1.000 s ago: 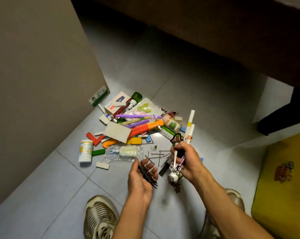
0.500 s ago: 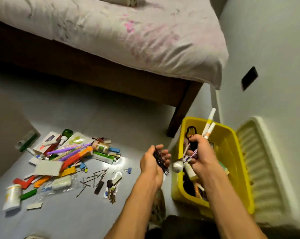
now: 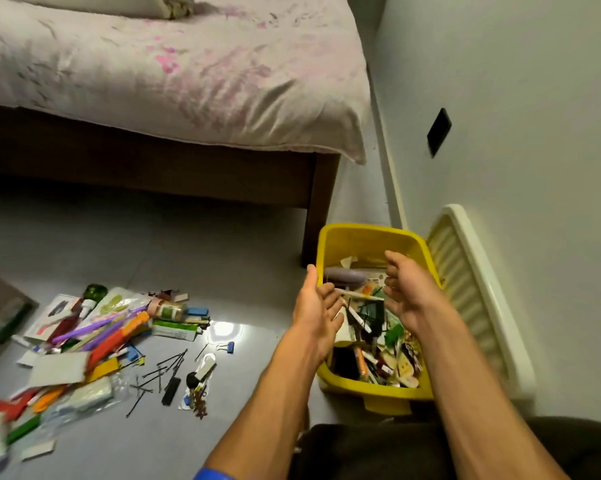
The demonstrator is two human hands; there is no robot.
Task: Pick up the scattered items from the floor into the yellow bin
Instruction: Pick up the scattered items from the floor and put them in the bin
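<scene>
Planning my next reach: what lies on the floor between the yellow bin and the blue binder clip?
In the head view, only bare grey floor lies between the yellow bin and the blue binder clip; the left hand hovers above that stretch.

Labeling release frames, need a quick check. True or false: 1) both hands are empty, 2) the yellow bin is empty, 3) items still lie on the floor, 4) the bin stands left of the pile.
1) Left hand and right hand hold nothing, fingers open over the yellow bin: true.
2) The bin is empty: false, it holds many small items.
3) A pile of scattered items lies on the floor: true.
4) The bin stands left of the pile: false, it stands to its right, near the wall.
</scene>
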